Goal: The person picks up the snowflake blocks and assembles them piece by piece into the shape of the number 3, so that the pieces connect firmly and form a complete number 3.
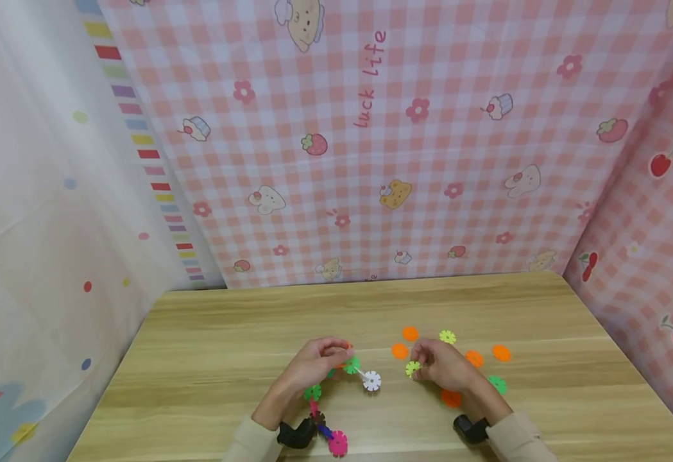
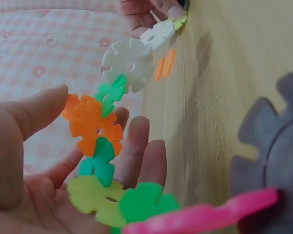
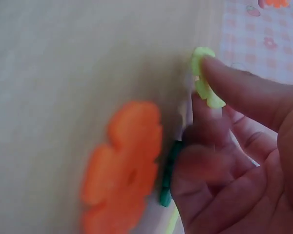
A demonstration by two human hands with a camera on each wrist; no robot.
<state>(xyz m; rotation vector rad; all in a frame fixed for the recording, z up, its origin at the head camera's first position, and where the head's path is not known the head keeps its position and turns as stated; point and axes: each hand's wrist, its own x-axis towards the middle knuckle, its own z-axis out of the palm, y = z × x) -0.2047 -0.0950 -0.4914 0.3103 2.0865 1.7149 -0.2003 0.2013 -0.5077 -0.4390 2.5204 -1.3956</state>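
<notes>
My left hand [image 1: 311, 364] holds a chain of interlocking plastic snowflake discs, with the thumb against an orange disc [image 2: 95, 127] and the fingers behind it. From there the chain runs through green discs to a white disc [image 1: 372, 381] at one end. Its other end curves toward me past a dark brown disc [image 1: 317, 419] and a blue one to a pink disc [image 1: 339, 443]. To the right, my right hand [image 1: 446, 369] pinches a loose yellow-green disc [image 1: 412, 369] between thumb and fingers, apart from the white end. Some chain links are hidden behind the left hand.
Loose discs lie around the right hand: several orange ones [image 1: 501, 353], a yellow-green disc [image 1: 448, 337] beyond it and a green disc [image 1: 497, 385] to its right. The wooden table [image 1: 226, 333] meets a pink checked cloth [image 1: 371, 244] at the back.
</notes>
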